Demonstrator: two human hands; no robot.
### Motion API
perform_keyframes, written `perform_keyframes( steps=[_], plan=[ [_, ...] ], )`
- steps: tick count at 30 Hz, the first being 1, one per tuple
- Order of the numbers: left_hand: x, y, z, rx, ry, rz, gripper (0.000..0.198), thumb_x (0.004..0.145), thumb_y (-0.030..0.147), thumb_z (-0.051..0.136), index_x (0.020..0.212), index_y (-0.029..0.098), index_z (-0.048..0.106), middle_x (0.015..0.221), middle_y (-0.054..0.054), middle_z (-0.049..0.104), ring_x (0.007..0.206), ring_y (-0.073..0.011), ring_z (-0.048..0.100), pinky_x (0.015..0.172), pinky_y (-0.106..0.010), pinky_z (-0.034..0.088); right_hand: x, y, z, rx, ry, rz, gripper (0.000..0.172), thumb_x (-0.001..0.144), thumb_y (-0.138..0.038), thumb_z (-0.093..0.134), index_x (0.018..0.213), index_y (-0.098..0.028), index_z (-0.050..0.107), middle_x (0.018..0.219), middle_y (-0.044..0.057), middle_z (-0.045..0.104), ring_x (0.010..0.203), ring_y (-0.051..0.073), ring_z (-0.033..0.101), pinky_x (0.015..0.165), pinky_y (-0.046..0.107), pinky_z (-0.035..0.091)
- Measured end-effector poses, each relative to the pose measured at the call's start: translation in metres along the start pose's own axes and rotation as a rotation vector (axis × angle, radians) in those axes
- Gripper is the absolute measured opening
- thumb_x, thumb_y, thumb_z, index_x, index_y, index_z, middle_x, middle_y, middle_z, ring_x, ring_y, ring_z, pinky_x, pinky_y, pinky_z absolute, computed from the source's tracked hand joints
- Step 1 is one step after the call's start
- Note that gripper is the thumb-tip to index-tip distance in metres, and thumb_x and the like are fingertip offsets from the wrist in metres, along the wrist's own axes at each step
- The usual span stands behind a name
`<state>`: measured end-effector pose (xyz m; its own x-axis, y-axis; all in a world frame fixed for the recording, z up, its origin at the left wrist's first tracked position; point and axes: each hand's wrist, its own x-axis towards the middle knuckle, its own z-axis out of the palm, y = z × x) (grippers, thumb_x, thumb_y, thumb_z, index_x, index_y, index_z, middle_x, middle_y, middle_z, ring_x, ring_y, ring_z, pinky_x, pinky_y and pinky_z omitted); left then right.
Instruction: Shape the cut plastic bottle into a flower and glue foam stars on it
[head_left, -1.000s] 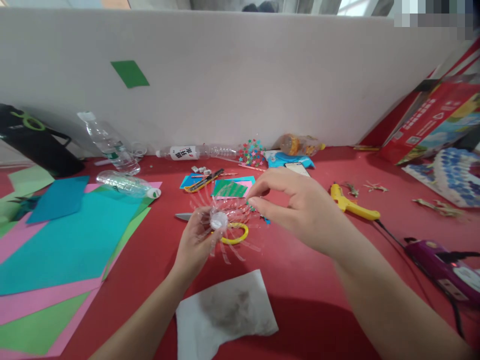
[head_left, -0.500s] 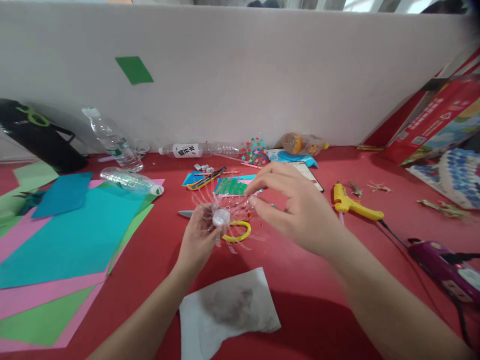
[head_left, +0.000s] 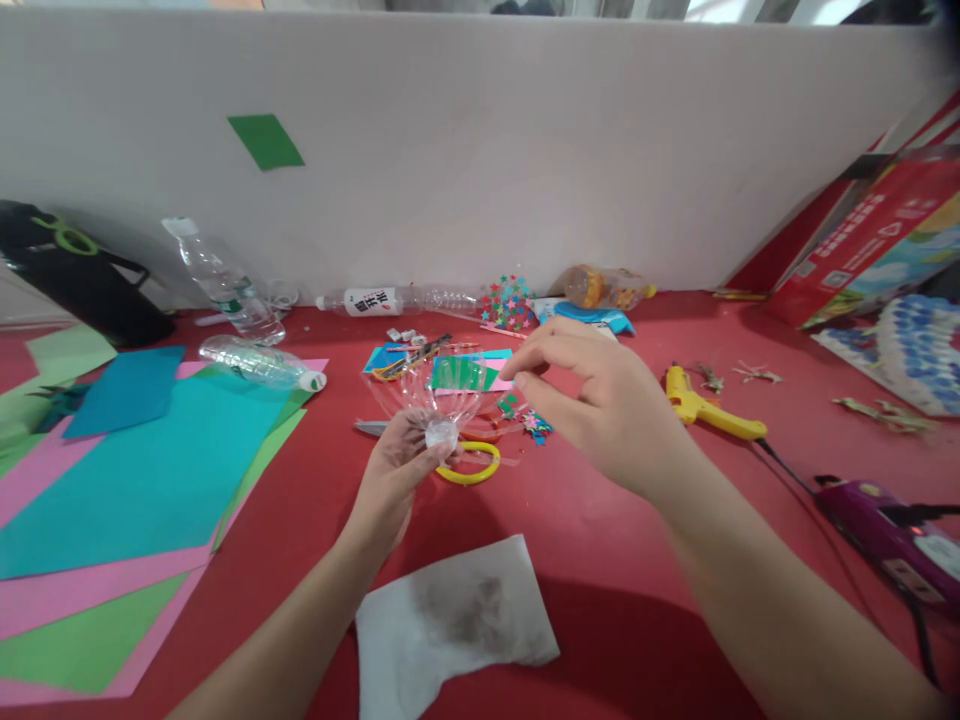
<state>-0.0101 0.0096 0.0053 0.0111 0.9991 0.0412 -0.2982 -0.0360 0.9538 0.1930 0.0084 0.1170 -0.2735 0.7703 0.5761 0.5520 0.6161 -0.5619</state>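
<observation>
My left hand (head_left: 401, 458) grips a clear plastic bottle top (head_left: 441, 433) by its neck. Its wall is cut into many thin strips that fan outward, and the round whitish end faces me. To the right, my right hand (head_left: 600, 405) hovers with thumb and forefinger loosely curved and their tips close; I see no strip held between them. Beneath the strips lie yellow-handled scissors (head_left: 469, 478), their blade pointing left. Colourful star sequins (head_left: 537, 427) lie below the right fingertips. Behind the strips are a green paper piece (head_left: 457, 374) and a box cutter (head_left: 412, 362).
Coloured paper sheets (head_left: 142, 460) cover the left side. Clear bottles (head_left: 259, 362) and a black flask (head_left: 82, 270) stand or lie behind. A yellow glue gun (head_left: 709, 408) and purple power strip (head_left: 889, 540) are right. A stained white cloth (head_left: 457, 620) lies in front.
The bottle top has turned in my left hand, and its strips now fan more upward. My right hand has drawn slightly right, away from the strips, uncovering the star sequins.
</observation>
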Motion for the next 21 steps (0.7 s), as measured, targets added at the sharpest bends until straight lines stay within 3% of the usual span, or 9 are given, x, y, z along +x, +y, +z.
perform_keyframes(
  steps=[10, 17, 21],
  plan=[
    [0.002, -0.008, -0.002, 0.151, -0.004, 0.041, 0.032, 0.066, 0.020, 0.079, 0.089, 0.022, 0.056, 0.081, 0.004, 0.064, 0.069, -0.0112, 0.059, 0.064, -0.023, 0.047, -0.007, -0.008, 0.009, -0.027, -0.018, -0.042, 0.010, 0.086, -0.011, 0.054, 0.087, -0.017, 0.063, 0.086, 0.002, 0.063, 0.086, 0.014, 0.056, 0.076, 0.027, 0.044],
    [0.002, -0.009, -0.002, 0.274, 0.022, 0.119, 0.030, 0.066, 0.023, 0.076, 0.088, 0.023, 0.055, 0.079, 0.004, 0.060, 0.068, -0.0128, 0.057, 0.062, -0.025, 0.046, -0.007, -0.005, 0.020, -0.084, -0.042, -0.006, 0.010, 0.088, -0.025, 0.059, 0.091, -0.018, 0.064, 0.094, 0.005, 0.061, 0.096, 0.020, 0.054, 0.087, 0.035, 0.042],
    [0.002, -0.011, -0.004, 0.278, 0.001, 0.124, 0.032, 0.065, 0.017, 0.073, 0.089, 0.024, 0.055, 0.081, 0.003, 0.059, 0.072, -0.0146, 0.059, 0.064, -0.026, 0.047, -0.008, -0.004, 0.027, -0.109, -0.063, -0.001, 0.004, 0.086, -0.023, 0.061, 0.086, -0.019, 0.062, 0.094, 0.005, 0.059, 0.093, 0.020, 0.053, 0.084, 0.036, 0.042]
  ],
)
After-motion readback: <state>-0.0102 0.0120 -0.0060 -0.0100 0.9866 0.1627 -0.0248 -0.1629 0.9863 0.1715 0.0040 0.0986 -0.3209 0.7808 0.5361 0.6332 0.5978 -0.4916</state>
